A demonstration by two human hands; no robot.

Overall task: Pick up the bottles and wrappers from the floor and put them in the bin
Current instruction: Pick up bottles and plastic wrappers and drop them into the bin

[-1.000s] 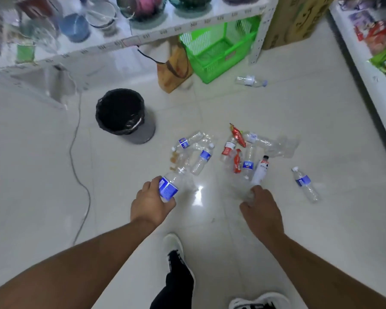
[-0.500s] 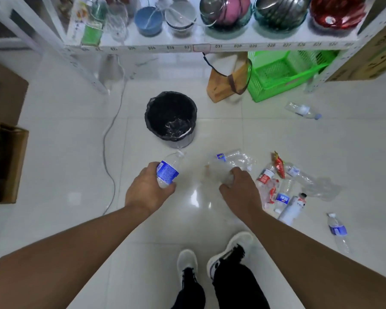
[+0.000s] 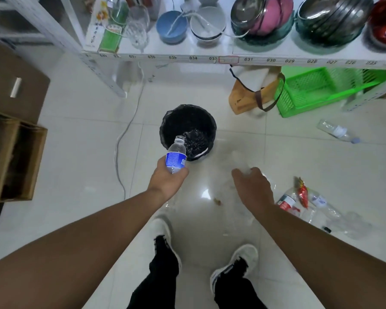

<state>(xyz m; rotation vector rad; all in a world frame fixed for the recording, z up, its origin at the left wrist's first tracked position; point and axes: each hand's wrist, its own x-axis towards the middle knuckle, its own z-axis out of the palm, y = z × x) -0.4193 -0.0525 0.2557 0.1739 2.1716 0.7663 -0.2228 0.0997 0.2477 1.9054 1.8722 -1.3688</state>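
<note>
My left hand (image 3: pixel 166 182) grips a clear bottle with a blue label (image 3: pixel 176 157), its open neck pointing at the near rim of the black-lined bin (image 3: pixel 206 121). To the right and nearer me, my right hand (image 3: pixel 253 189) is closed over a crumpled clear bottle (image 3: pixel 268 182), blurred and mostly hidden by the fingers. On the floor at right lie several more bottles (image 3: pixel 286 200) and a red wrapper (image 3: pixel 302 192). One bottle (image 3: pixel 337 131) lies alone, farther right. A small brown scrap (image 3: pixel 217 201) lies between my hands.
A white shelf (image 3: pixel 210 58) with bowls and glasses runs across the back above the bin. Under it stand a green basket (image 3: pixel 316 90) and a brown bag (image 3: pixel 243 99). A white cable (image 3: pixel 120 139) trails left of the bin. Cardboard boxes (image 3: pixel 16 157) stand at left.
I have turned left and stepped toward the bin. My left hand carried the blue-label bottle up to its rim. My right hand picked a clear bottle from the pile.
</note>
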